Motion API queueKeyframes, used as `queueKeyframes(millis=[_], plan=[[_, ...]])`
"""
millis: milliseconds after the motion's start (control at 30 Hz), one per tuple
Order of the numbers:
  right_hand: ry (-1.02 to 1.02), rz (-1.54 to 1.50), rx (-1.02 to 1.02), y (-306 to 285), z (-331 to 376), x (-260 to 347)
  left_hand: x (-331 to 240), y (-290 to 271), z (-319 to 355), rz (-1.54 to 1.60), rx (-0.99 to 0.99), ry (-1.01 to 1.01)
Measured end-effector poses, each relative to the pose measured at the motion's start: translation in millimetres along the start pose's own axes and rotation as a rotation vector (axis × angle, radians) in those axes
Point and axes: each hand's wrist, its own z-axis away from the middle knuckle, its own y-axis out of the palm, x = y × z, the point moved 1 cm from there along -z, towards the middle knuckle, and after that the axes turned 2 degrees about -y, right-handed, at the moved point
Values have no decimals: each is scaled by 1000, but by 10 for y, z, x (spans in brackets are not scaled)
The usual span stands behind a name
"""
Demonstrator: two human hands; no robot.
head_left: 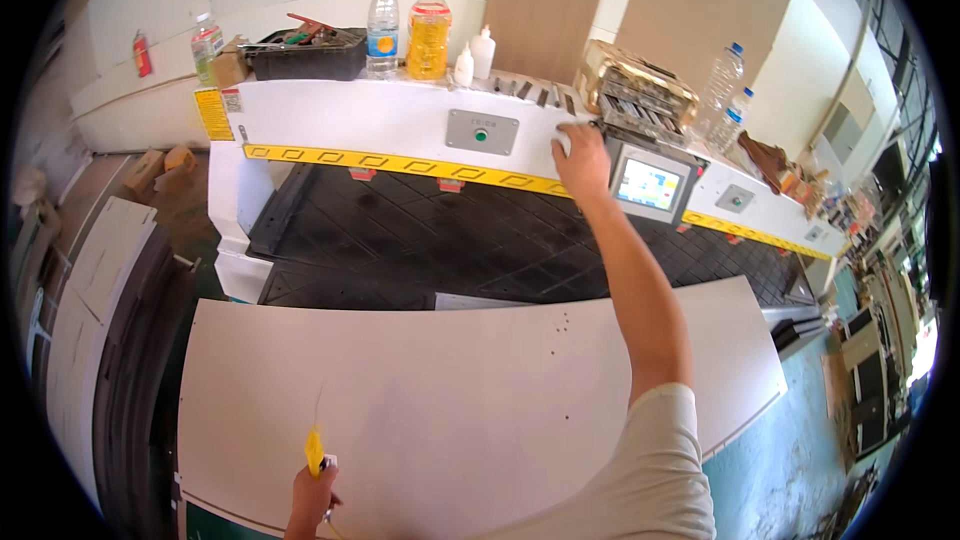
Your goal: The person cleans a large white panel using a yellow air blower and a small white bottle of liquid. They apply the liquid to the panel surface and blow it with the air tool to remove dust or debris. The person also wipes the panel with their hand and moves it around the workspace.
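Gripping one yellow tool (315, 452), left hand (312, 500) fingers clamped; right hand (582, 162) fingers unclear, on machine (400, 120).

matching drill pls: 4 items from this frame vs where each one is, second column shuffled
1. right hand
2. left hand
3. white panel
4. black tray

a. on top of the machine, far left
b. lower edge of the view, gripping a yellow tool
c. flat in front of the machine
d. reaching to the machine's white beam, beside the small screen

Pairs: 1-d, 2-b, 3-c, 4-a
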Motion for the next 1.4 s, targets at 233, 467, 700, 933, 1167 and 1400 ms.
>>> queueKeyframes(millis=[233, 467, 700, 933, 1167, 1400], plan=[[-67, 342, 198, 582, -898, -204, 36, -104, 363, -133, -11, -231], [32, -335, -377, 380, 113, 343, -344, 206, 803, -223, 22, -124], [1432, -1340, 399, 597, 4137, 343, -263, 603, 741, -603, 199, -115], [1580, -1195, 242, 600, 4262, -596, -314, 750, 556, -727, 59, 269], [970, -45, 390, 819, 3982, -2717, 69, 119, 187, -797, -127, 314], [863, 234, 384, 1001, 3795, -2614, 982, -1561, 530, -911, -589, 465]])
